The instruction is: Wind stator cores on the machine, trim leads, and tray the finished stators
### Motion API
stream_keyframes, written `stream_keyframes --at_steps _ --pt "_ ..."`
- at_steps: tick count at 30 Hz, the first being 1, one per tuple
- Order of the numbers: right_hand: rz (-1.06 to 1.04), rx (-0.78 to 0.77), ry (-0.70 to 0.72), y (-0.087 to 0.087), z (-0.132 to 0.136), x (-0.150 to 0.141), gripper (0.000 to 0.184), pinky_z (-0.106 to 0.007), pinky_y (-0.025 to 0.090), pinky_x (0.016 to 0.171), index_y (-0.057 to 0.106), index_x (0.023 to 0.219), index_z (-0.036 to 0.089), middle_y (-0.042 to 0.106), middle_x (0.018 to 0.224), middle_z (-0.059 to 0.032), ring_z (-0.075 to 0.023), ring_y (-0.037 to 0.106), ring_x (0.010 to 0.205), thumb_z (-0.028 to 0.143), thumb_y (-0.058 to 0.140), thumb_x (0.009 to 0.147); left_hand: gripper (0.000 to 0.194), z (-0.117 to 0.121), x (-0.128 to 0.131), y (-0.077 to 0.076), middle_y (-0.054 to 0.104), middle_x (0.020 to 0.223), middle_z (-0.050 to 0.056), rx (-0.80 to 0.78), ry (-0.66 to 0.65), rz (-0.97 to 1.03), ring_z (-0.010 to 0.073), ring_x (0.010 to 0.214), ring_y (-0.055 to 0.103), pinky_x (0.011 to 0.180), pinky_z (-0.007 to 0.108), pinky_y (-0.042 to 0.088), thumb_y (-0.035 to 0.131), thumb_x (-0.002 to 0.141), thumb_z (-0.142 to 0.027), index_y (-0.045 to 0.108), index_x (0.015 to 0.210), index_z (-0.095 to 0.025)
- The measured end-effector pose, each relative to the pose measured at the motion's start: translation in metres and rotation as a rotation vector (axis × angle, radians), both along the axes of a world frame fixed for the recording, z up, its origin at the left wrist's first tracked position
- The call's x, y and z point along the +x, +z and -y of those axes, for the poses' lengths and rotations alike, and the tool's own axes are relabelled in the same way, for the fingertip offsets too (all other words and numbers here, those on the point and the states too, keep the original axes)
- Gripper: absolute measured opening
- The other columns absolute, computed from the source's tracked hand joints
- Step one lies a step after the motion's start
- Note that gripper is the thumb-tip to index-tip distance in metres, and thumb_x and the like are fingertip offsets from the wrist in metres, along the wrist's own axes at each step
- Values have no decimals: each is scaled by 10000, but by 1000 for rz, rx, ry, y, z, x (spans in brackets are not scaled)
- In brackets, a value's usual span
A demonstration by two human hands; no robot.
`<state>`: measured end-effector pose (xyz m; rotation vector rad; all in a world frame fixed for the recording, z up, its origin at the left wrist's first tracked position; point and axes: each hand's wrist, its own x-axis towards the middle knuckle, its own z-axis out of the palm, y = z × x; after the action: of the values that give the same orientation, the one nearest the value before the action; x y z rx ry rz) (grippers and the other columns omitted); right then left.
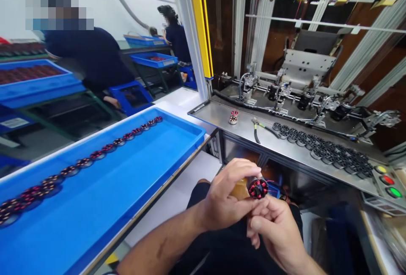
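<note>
Above my lap, my left hand [223, 192] is closed around a small motor stator [258, 188] with red windings, its wound face turned towards me. My right hand [274, 222] is just below and to the right, fingers curled and pressed together at the stator's lower edge. Whatever those fingertips pinch is too small to make out. Behind my left fingers shows an amber-coloured thing [240, 189], partly hidden. Thin red wires stick out to the right of the stator.
A blue tray [136, 156] on the left holds a row of wound stators [97, 155]. On the metal bench lie stacked stators [234, 117], green-handled cutters [257, 130] and many black cores [330, 150]. Behind stands a winding machine [307, 70]; buttons [387, 180] at right. Two people sit at left.
</note>
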<state>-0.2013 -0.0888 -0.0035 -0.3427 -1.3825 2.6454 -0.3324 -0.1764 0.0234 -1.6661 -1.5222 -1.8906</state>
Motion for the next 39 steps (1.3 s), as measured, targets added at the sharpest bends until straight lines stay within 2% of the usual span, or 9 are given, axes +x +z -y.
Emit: stream_keyframes --at_steps 3,9,14,18,23,26,29,33,39 --pt "13 -20 33 -2 -2 3 296 -128 439 388 635 773 150 658 522 13 -73 572 392 316 872 711 647 4 -3 -6 669 1025 77 -26 -29 81 225 963 635 858 393 556 775 743 -74 523 1315 -242" --pt "-48 -52 -102 -2 6 -9 357 -146 503 442 632 812 146 708 665 -17 -97 634 531 303 907 646 640 3 -3 -11 664 1024 74 -27 -28 127 217 956 630 856 380 553 782 755 -95 526 1319 -251" --pt "38 -119 -109 0 8 -15 386 -111 416 368 601 774 154 668 547 19 -51 533 375 307 920 619 668 2 -3 -16 658 1035 68 -3 -21 165 195 919 634 823 337 564 788 744 -86 527 1332 -264" --pt "35 -50 -44 -8 4 -6 308 -85 361 360 691 795 152 666 529 17 -17 482 349 325 903 653 790 4 -5 -20 703 1075 47 -37 -37 321 165 952 672 876 266 562 833 696 -61 496 1376 -282" --pt "68 104 40 -18 -10 4 204 -113 389 400 767 774 187 678 571 9 -37 534 396 310 894 672 753 6 -6 -23 732 1175 51 -46 -212 516 174 1058 702 906 243 576 813 737 -63 492 1373 -306" --pt "53 225 115 -9 -31 8 243 -168 478 521 785 842 213 724 675 -13 -84 625 523 309 908 655 764 9 -5 -26 713 1247 52 -50 -299 532 170 1122 684 959 245 555 765 778 -27 457 1408 -329" --pt "15 339 49 9 -48 8 279 -219 498 608 762 901 204 748 794 -46 -113 641 613 440 819 764 753 13 -3 -27 676 1317 67 -87 -357 502 169 1154 668 984 248 537 697 832 -10 414 1445 -345" --pt "60 462 -15 28 -47 0 323 -228 450 627 689 756 174 672 645 -12 -106 575 595 465 683 895 748 13 4 -27 627 1383 67 -160 -374 505 154 1154 659 970 230 530 622 877 3 375 1469 -382" --pt "64 405 -42 22 -32 -7 348 -215 402 565 659 676 175 609 549 18 -92 527 536 456 709 875 893 7 5 -30 629 1179 3 -88 -422 675 70 890 663 818 159 533 791 718 13 436 1423 -404"
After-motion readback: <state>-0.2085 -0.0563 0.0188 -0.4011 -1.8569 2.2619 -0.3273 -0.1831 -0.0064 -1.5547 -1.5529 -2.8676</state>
